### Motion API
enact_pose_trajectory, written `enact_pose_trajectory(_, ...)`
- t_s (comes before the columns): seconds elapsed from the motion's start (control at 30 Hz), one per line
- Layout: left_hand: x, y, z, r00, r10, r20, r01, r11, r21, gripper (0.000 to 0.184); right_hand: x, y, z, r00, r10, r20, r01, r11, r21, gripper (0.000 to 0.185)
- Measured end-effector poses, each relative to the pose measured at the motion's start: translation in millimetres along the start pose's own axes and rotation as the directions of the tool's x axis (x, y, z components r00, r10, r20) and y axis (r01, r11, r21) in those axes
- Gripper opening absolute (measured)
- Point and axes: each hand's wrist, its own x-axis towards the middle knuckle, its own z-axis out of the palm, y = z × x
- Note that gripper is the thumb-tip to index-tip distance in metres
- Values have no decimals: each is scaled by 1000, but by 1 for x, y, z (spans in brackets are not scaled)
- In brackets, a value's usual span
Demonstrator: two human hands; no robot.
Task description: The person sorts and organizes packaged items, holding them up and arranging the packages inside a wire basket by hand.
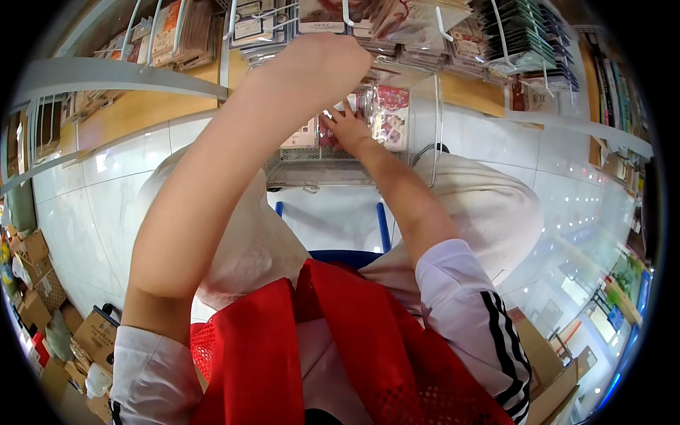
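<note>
My left hand is raised over the back edge of a wire mesh basket, close to the packets hanging on the rack. Its fingers are hidden behind the wrist and back of the hand, so I cannot see what they touch. Lower down, my right hand reaches into the basket with its fingers apart. It rests against flat packets inside. Beside it stands a red and white printed packet in clear wrapping. Another pale packet shows left of the hand, partly covered by my left arm.
White wire hooks on the rack carry packs of printed cards. Dark green packets hang at the right. A white metal rail crosses the left side. Cardboard boxes lie on the left floor. A blue stool is beneath me.
</note>
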Motion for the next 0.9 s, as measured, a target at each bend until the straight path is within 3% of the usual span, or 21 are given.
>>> enact_pose_trajectory(0.07,4,-3,3,1000,5,-12,-6,999,-47,27,-7,1,-7,1000,-16,10,15,1000,10,94)
enact_pose_trajectory(0.17,10,-9,7,1000,24,7,-24,999,-38,27,-10,7,-11,997,7,-73,11,969,245,94)
enact_pose_trajectory(0.2,10,-10,7,999,26,19,-25,999,-22,27,-15,7,-12,987,30,-157,17,957,290,78)
enact_pose_trajectory(0.23,9,-12,7,1000,27,-5,-27,999,-25,26,-17,14,-16,999,45,29,-53,740,671,70)
enact_pose_trajectory(0.27,6,-13,8,999,27,-29,-28,999,-28,26,-23,21,-29,979,-19,201,-178,383,906,63)
enact_pose_trajectory(0.3,3,-13,9,998,25,-52,-27,999,-31,26,-31,25,-46,935,-149,321,-330,-35,943,57)
enact_pose_trajectory(0.33,-1,-11,12,996,28,-89,-31,999,-26,25,-41,25,-61,929,-194,316,-368,-381,848,48)
enact_pose_trajectory(0.4,-13,-3,20,987,30,-158,-33,999,-16,24,-76,24,-104,984,-120,128,-176,-638,749,42)
enact_pose_trajectory(0.43,-16,1,25,993,39,-111,-43,999,-33,23,-87,25,-115,997,-65,41,-76,-743,665,39)
enact_pose_trajectory(0.53,-20,20,35,998,48,30,-47,999,-14,19,-93,31,-120,979,206,8,134,-666,734,31)
enact_pose_trajectory(0.63,-24,16,49,990,132,44,-127,986,-110,18,-100,39,-116,979,203,-24,137,-560,817,22)
enact_pose_trajectory(0.73,-27,4,39,993,20,117,9,969,-247,19,-109,43,-109,959,278,49,74,-413,908,19)
enact_pose_trajectory(0.83,-31,-6,31,993,-76,95,88,987,-132,31,-113,44,-109,948,313,61,75,-404,912,17)
enact_pose_trajectory(0.9,-25,-8,33,988,-157,10,154,950,-273,39,-112,43,-114,952,304,19,101,-375,921,17)
